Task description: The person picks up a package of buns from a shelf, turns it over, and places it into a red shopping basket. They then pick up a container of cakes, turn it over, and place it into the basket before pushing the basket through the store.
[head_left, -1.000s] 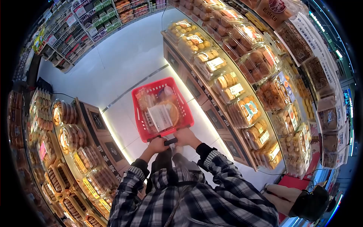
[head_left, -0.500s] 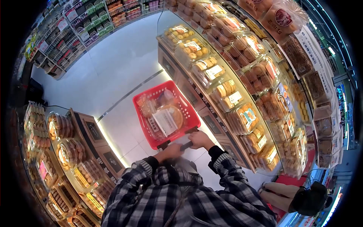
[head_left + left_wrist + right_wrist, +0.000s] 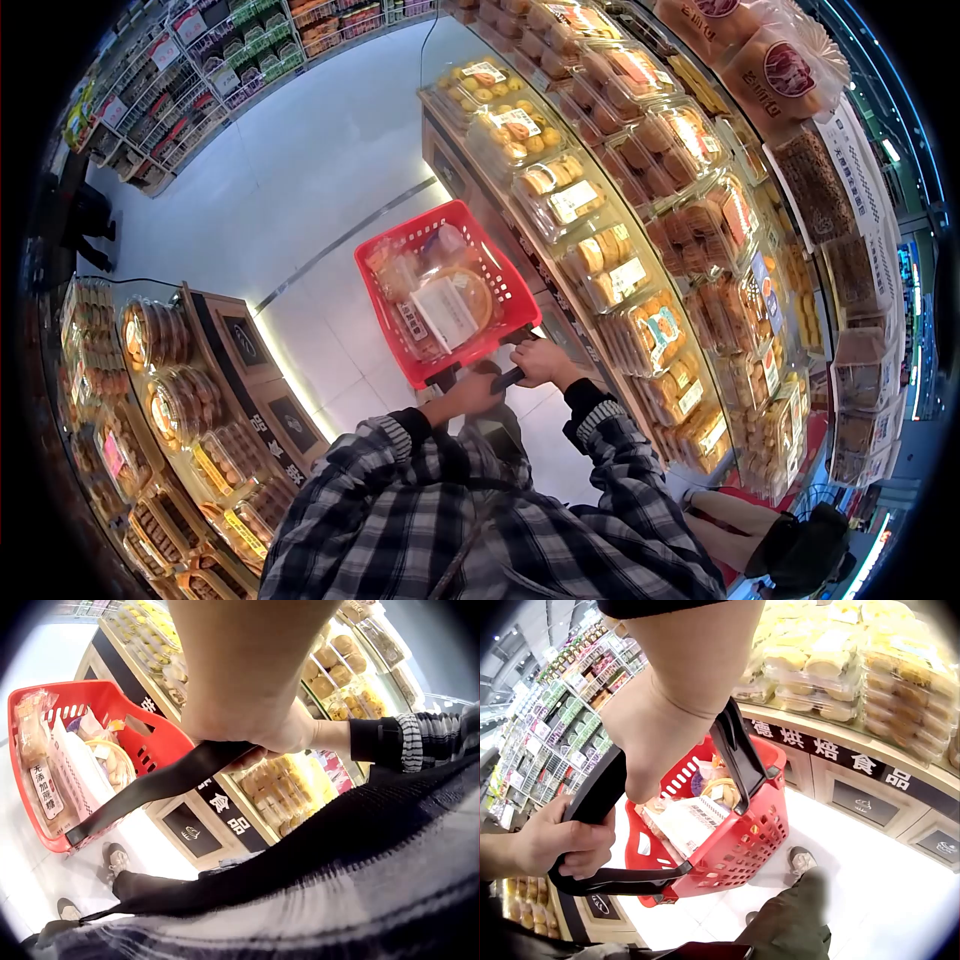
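A red plastic shopping basket [image 3: 510,295] with pierced sides is in front of me, with its black handle [image 3: 508,378] pulled toward my body. My left hand [image 3: 566,836] grips one part of the handle bar. Close beside it, my right hand [image 3: 540,360] holds the same bar, fingers curled round it. In the basket lie a clear-wrapped package with a white label [image 3: 445,312], a round tan item [image 3: 480,293] and a bread bag [image 3: 46,769]. The left wrist view shows my left hand [image 3: 240,724] from behind, hiding most of its fingers.
A lit bakery shelf [image 3: 600,255] with stacked clear boxes runs along the right. Another bakery display [image 3: 185,400] stands on the left. Wire racks [image 3: 190,85] are at the back. One person [image 3: 90,220] is at the far left, another [image 3: 740,525] behind right. Pale floor [image 3: 300,200] lies between.
Both hands and the handle have shifted right in the head view, and the basket has turned and moved slightly right. Both hands keep their grip. A dark-clothed person has come into view at far left.
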`<action>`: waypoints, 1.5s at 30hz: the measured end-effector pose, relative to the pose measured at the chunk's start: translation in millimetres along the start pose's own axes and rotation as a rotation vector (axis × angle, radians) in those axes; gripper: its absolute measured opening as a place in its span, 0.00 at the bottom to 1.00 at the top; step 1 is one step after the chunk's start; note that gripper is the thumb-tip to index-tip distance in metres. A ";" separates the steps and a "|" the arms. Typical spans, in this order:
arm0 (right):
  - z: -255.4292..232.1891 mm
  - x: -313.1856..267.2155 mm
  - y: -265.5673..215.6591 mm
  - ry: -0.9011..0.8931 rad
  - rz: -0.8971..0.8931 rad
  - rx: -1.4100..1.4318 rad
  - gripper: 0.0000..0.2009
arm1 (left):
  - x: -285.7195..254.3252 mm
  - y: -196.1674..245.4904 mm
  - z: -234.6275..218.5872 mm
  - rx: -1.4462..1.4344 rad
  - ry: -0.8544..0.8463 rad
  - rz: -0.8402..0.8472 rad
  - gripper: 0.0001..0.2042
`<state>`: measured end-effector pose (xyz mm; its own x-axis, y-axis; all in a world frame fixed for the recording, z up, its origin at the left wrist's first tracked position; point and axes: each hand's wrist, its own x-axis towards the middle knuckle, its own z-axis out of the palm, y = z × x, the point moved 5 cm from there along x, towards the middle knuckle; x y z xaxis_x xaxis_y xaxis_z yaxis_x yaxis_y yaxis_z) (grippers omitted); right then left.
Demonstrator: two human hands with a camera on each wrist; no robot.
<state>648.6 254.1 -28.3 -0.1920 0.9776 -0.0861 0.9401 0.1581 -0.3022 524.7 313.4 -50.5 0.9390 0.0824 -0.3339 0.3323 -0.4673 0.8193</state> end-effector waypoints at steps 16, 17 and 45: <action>-21.3 24.0 76.6 0.074 -0.197 0.084 0.19 | 62.6 -20.1 -55.0 -0.254 -0.002 -0.144 0.12; -20.9 25.9 79.0 0.072 -0.190 0.108 0.19 | 64.1 -40.4 -60.0 -0.299 0.085 -0.237 0.10; -4.7 167.8 212.0 -0.158 0.516 0.609 0.09 | 147.9 -290.1 -57.7 -0.453 0.652 -0.830 0.27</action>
<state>817.0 452.3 -102.4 0.1432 0.8686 -0.4743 0.6119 -0.4544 -0.6474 572.3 512.0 -310.7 0.2391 0.7188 -0.6528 0.7476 0.2928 0.5962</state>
